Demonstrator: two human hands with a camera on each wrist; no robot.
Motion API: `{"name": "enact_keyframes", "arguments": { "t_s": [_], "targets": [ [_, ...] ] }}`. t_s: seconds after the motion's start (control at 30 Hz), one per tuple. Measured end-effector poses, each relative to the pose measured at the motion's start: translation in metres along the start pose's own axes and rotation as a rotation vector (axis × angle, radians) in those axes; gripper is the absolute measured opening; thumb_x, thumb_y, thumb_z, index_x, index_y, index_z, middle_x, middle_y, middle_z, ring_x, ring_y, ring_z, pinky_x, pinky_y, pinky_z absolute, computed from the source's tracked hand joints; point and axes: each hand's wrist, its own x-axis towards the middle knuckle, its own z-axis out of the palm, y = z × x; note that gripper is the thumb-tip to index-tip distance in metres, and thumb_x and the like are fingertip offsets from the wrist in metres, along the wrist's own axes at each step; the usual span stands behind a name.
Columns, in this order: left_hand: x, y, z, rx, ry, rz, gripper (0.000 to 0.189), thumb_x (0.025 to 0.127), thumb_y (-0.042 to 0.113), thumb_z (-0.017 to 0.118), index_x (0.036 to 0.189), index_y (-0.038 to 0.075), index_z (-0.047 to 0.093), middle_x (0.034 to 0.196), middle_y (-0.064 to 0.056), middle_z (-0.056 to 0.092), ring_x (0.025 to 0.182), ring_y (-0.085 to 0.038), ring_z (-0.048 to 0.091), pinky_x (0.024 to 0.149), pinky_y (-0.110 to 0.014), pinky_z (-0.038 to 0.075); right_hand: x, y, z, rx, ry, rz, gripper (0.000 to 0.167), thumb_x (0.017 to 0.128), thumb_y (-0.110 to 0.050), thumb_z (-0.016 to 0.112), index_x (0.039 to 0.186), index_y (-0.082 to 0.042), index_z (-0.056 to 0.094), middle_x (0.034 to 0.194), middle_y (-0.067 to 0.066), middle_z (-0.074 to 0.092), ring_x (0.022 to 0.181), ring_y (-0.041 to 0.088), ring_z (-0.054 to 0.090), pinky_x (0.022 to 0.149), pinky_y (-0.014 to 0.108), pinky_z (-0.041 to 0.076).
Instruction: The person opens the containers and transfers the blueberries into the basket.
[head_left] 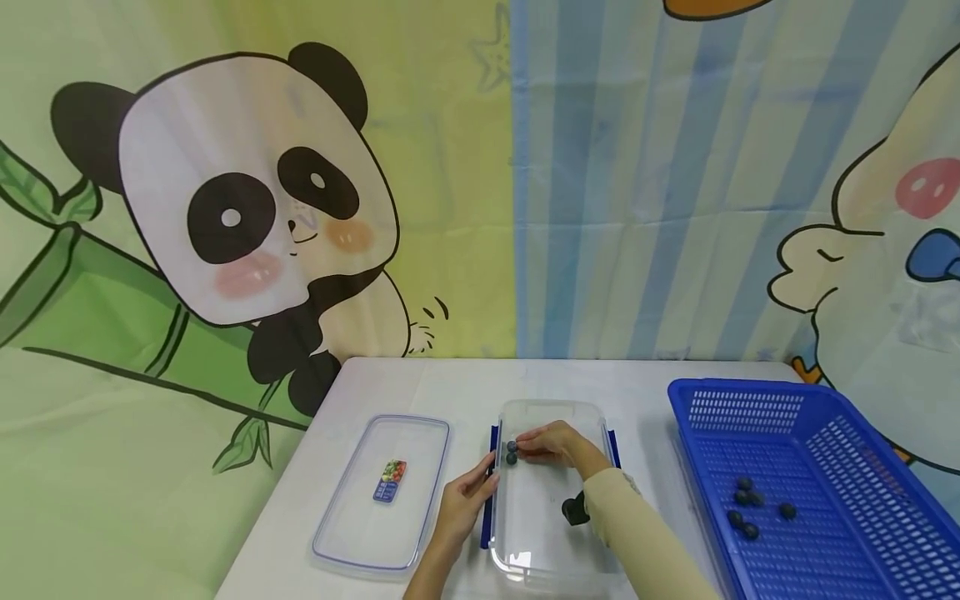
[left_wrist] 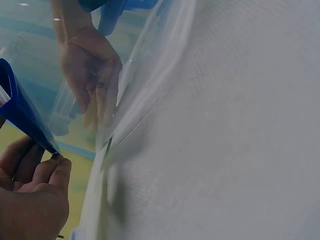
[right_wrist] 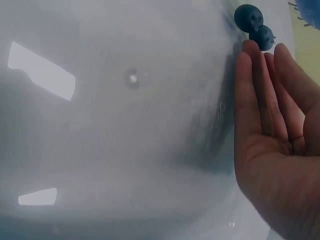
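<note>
A clear plastic box (head_left: 540,533) with blue side flaps stands on the table in front of me. Two dark blueberries (head_left: 512,458) lie close together near its left wall. My right hand (head_left: 558,446) reaches over the box, its fingertips right at the blueberries. In the right wrist view, its fingers and thumb extend nearly straight and stand apart, and the blueberries (right_wrist: 248,19) sit just beyond the tips. With bent fingers, my left hand (head_left: 463,504) holds the box at its left blue flap (left_wrist: 25,112); the fingertips meet at the flap's edge in the left wrist view.
A clear lid (head_left: 352,525) with a blue rim and a colourful label (head_left: 390,481) lies left of the box. On the right is a blue perforated basket (head_left: 832,533) with several more blueberries (head_left: 750,497). A curtain with cartoon animals (head_left: 442,167) hangs behind the table.
</note>
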Motion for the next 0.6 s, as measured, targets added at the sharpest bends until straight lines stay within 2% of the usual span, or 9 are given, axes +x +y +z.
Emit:
{"name": "enact_keyframes", "arguments": {
  "t_s": [0.17, 0.6],
  "targets": [
    [0.0008, 0.0, 0.0001, -0.023, -0.008, 0.004, 0.043, 0.089, 0.014, 0.062, 0.128, -0.001, 0.05, 0.134, -0.013, 0.046, 0.125, -0.028, 0.04, 0.099, -0.021, 0.037, -0.0006, 0.0014, 0.0018, 0.02, -0.039, -0.005, 0.024, 0.082, 0.001, 0.066, 0.105, 0.007, 0.065, 0.093, 0.014, 0.069, 0.08, 0.02, 0.067, 0.075, 0.031, 0.056],
    [0.0005, 0.0009, -0.0007, -0.001, -0.004, -0.005, 0.044, 0.089, 0.017, 0.062, 0.128, 0.002, 0.051, 0.134, -0.014, 0.046, 0.125, -0.028, 0.041, 0.099, -0.022, 0.037, -0.0021, -0.0035, 0.004, 0.02, -0.081, 0.016, 0.027, 0.082, -0.001, 0.067, 0.107, 0.007, 0.065, 0.093, 0.013, 0.069, 0.081, 0.021, 0.067, 0.078, 0.034, 0.055]
  ]
}}
